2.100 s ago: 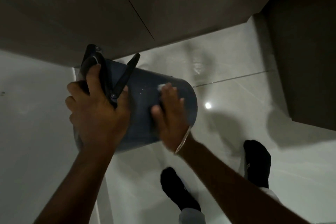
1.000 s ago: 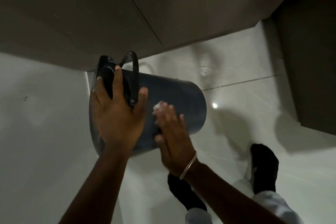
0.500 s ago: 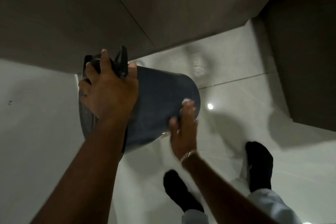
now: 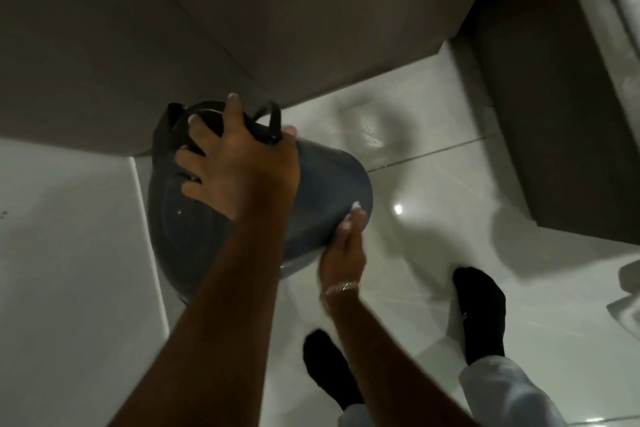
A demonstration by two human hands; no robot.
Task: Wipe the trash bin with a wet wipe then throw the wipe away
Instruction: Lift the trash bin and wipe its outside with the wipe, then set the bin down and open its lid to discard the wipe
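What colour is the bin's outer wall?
Dark blue-grey, plain, on the trash bin; its handle looks black. Only the head view shows it.

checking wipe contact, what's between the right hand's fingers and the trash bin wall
In the head view, a sliver of white wet wipe shows at the right hand fingers, against the trash bin; the rest is hidden.

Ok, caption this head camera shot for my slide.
Left hand tilts the grey trash bin while right hand presses a wipe near its base.

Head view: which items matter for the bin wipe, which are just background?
In play:
- trash bin, held tilted
- wet wipe, barely visible
- left hand gripping rim
- right hand

Background:
- cabinet
- tiled floor
- black socks
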